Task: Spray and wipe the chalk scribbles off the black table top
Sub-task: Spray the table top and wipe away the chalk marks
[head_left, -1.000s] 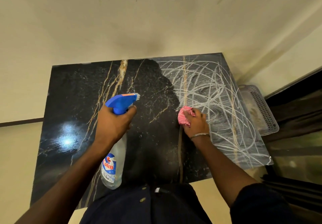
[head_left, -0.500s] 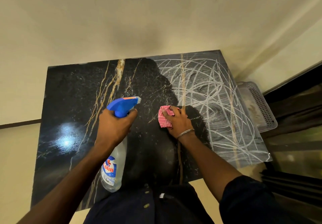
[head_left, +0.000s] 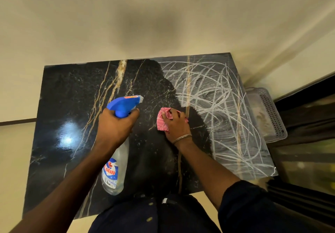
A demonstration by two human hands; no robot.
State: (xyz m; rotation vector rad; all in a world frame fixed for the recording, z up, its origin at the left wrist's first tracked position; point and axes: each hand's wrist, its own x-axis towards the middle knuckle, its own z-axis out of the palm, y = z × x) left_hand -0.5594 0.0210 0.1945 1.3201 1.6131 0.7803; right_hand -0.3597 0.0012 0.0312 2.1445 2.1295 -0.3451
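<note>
**Partly wiped: chalk on the right half only**

Seen from above, the black, gold-veined surface [head_left: 68, 91] is split in two. Its left and middle parts are dark and glossy, with a bright glare spot near the left edge. The right part carries white chalk [head_left: 221, 109] in looping, crossing lines over a smeared grey haze, reaching from the far edge to the near right corner.

The left hand [head_left: 116, 125] grips a clear bottle [head_left: 116, 167] by its neck. Its fingers [head_left: 133, 113] wrap under the blue spray head, one lying at the trigger. The bottle tilts, with the nozzle aimed far and right and the base hanging toward the person.

The right hand [head_left: 176, 125], a thin bangle [head_left: 182, 138] at its wrist, sits at the middle of the surface, just left of where the chalk begins. Its fingers [head_left: 174, 114] curl over a bunched pink cloth [head_left: 162, 122] and hold it down on the dark stone. Part of the cloth sticks out to the hand's left.

A perforated plastic tray [head_left: 270, 113] lies beside the right edge. A pale wall [head_left: 163, 15] rises beyond the far edge.
</note>
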